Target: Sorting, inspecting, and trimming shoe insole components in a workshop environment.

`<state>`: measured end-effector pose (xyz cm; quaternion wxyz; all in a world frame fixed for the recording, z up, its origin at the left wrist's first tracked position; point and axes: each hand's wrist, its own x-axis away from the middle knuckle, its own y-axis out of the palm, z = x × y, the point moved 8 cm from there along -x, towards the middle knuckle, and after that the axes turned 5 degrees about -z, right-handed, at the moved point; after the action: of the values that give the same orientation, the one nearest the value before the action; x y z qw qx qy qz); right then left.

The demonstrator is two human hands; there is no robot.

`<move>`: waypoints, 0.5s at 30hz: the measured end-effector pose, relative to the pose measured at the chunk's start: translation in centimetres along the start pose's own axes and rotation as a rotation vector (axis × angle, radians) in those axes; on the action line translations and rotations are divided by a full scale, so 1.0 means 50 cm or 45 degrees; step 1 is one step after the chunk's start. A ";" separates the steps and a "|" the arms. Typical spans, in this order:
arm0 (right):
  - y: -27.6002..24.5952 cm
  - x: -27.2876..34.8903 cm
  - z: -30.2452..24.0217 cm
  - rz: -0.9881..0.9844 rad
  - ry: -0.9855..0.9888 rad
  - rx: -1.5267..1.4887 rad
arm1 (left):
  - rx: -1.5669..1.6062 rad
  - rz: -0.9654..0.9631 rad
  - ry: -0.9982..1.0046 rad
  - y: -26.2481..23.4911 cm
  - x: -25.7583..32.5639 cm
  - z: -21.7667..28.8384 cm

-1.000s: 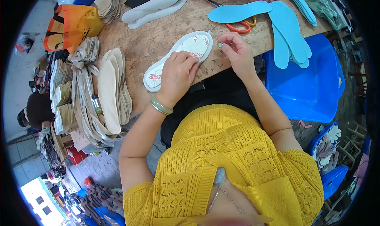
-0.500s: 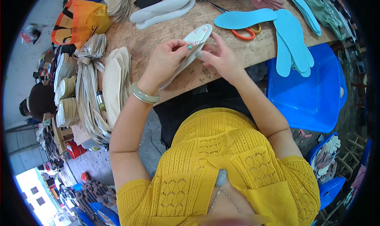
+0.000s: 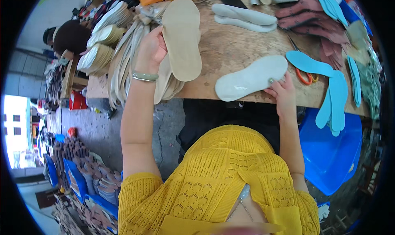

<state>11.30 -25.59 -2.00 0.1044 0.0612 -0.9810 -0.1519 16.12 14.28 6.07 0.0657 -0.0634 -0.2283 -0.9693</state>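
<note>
My left hand (image 3: 153,50) is closed on the left edge of a beige insole (image 3: 182,41), raised over the stack at the table's near left. Its fingers are partly hidden behind the insole. In my right hand (image 3: 282,94) is the right end of a white insole (image 3: 247,79), gripped between thumb and fingers, close above the table's front edge. Under the beige insole lie more cream insoles (image 3: 168,85), partly covered by it. A pair of white insoles (image 3: 245,19) rests farther back on the table.
Blue insoles (image 3: 336,99) overlap the table's right front edge, beside scissors (image 3: 303,76) with orange handles. Below stands a blue tub (image 3: 329,148). Dusty-red cut pieces (image 3: 308,15) lie at the back right. Bundled pale strips (image 3: 127,58) and stacked insoles (image 3: 96,59) fill the left.
My hands have moved apart, the left now holding a beige insole, the right a white one. Before, both were together on a white insole with a printed patch. The view has shifted left.
</note>
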 end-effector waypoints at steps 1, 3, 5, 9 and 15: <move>-0.003 0.003 0.000 -0.014 0.005 0.004 | 0.030 0.009 -0.016 -0.018 0.002 0.005; -0.012 0.013 -0.005 0.000 -0.001 0.035 | 0.004 -0.186 -0.065 -0.132 -0.011 0.050; -0.029 0.018 -0.002 0.048 -0.028 0.064 | -0.426 -0.135 0.038 -0.147 -0.022 0.059; -0.040 0.019 -0.001 -0.044 0.080 0.471 | -1.795 0.385 0.389 -0.127 0.059 0.074; -0.117 -0.013 -0.178 0.472 -0.748 1.882 | -2.356 0.081 1.097 0.177 0.198 0.003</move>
<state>14.46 -33.55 4.34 -0.2011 -0.0914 -0.8093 0.5443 7.79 5.54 11.57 0.0931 0.2587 0.6549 -0.7039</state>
